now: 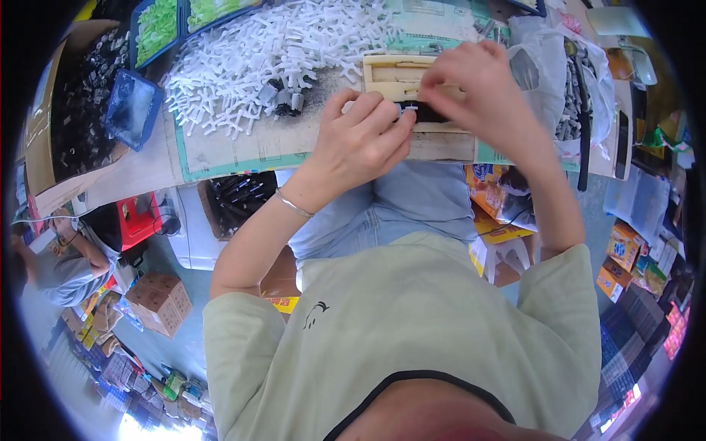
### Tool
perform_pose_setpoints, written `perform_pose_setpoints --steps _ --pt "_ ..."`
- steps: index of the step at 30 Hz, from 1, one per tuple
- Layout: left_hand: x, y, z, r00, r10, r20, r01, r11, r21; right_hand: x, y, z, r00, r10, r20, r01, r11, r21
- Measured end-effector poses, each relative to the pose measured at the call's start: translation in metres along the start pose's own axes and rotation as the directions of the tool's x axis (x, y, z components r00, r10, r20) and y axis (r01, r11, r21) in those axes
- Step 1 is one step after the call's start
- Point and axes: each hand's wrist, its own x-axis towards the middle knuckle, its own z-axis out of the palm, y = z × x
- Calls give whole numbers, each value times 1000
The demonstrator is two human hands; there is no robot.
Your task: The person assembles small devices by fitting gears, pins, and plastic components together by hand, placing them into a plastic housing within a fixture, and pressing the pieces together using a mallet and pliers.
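Note:
Near the bench's front edge my left hand (365, 138) is closed, with thumb and forefinger pinched on a small part (409, 107) whose shape is too small to make out. To its right, my right hand (478, 88) is raised over the cream-coloured fixture (397, 91), its fingers curled and blurred by motion; whether it holds anything cannot be seen. The fixture lies between and behind the hands, partly covered by them. A big heap of white plastic pieces (257, 51) spreads left of the fixture. Some dark and metallic parts (284, 98) lie at the heap's front.
A blue tray (134, 110) stands at the left, beside a cardboard box of black parts (88, 103). Blue bins of green pieces (157, 29) are behind. At the right is a plastic bag (540, 70) near metallic parts (572, 110). Another person (70, 268) is at far left.

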Motion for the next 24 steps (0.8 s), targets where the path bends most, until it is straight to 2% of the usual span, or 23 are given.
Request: perform_pose_setpoints --steps 1,3,4,5,7,9,10,12,14,16,18,21,22,24 --pt "2 1 -1 1000 2 -5 -2 1000 3 12 3 -11 998 41 -53 -40 999 27" --pt "8 2 -7 999 4 37 -3 1000 -14 41 28 -23 980 177 -92 -152 962 225" --pt "9 1 -8 998 56 -5 -56 998 33 61 38 -31 964 214 -155 -194 972 136" --pt "7 0 -12 997 57 -56 -56 998 23 80 46 -39 973 161 -167 -177 980 -87" --pt "12 -9 -26 987 44 -153 -49 998 -30 111 90 -30 973 145 -178 -209 879 -429" --pt "26 -29 -45 990 -64 -128 58 997 -51 130 109 -19 989 133 -58 -141 790 -597" --pt "30 -41 -51 983 -138 -124 141 990 15 134 115 -12 992 130 -8 -107 782 -614" --pt "39 -73 -64 928 -321 -191 340 937 79 145 121 0 989 148 23 -101 775 -624" --pt "35 -114 -71 873 -454 -180 478 869 128 146 118 3 997 79 -18 -74 807 -585" --pt "36 -144 -76 843 -508 -178 538 806 246 145 112 0 987 161 19 -124 827 -548" --pt "40 -167 -73 845 -494 -205 535 785 312 143 112 -1 995 102 2 -84 831 -550" --pt "50 -191 -66 893 -427 -145 444 774 452 146 106 -5 966 248 -73 -253 851 -461" --pt "53 -196 -64 891 -428 -152 448 772 450 145 106 -6 967 243 -72 -249 849 -466" --pt "58 -203 -60 897 -442 -6 372 748 550 139 105 -8 943 252 -217 -315 886 -340"
